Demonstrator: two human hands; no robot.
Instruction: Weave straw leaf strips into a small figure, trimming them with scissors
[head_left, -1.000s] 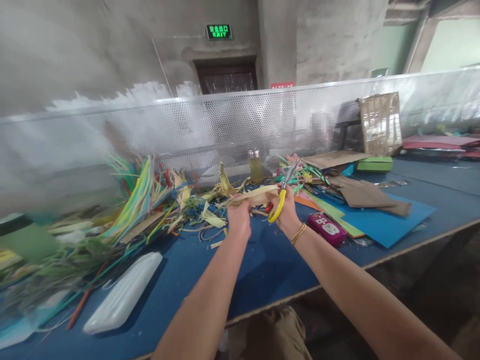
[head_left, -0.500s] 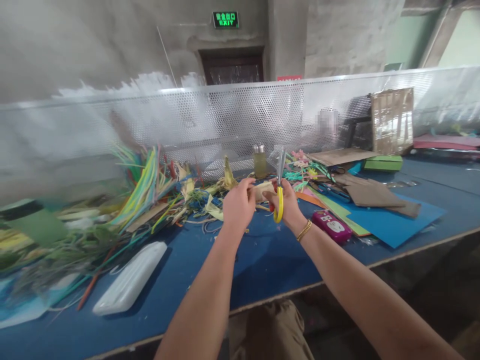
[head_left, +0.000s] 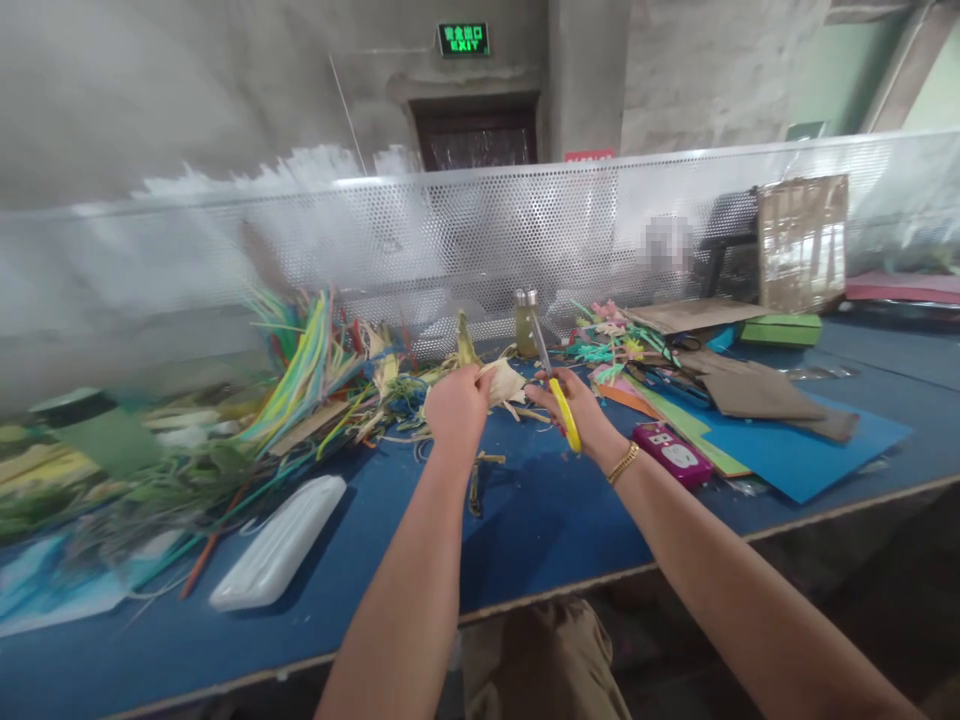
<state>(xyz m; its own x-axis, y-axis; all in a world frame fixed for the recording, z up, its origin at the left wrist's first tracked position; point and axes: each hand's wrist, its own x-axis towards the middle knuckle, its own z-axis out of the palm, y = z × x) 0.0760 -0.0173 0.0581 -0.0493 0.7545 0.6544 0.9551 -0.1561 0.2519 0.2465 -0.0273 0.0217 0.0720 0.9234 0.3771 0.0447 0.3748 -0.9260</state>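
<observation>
My left hand (head_left: 457, 408) is closed around a pale, dry piece of corn husk (head_left: 506, 384), which fans out to the right from between my fingers and looks split into strips at its end. Yellow-handled scissors (head_left: 564, 410) are in my right hand (head_left: 589, 412), blades pointing up and slightly left. The tips of my right fingers come close to the husk's loose end; whether they touch it I cannot tell. Below my left hand, a thin greenish-brown strand (head_left: 475, 488) lies on or hangs over the blue table (head_left: 555, 540).
Colourful strips (head_left: 304, 385) and dried plant matter crowd the left, near a white packet (head_left: 281, 545). Behind my hands stands a glass bottle (head_left: 523, 325). To the right lie a purple case (head_left: 673, 456), blue sheets (head_left: 795, 450) and cardboard pieces (head_left: 761, 385). A perforated metal screen (head_left: 480, 240) runs along the back.
My hands have moved apart, the left one going left with the husk, which now shows spread out. The scissors have tilted, blades swinging left. The view has shifted slightly.
</observation>
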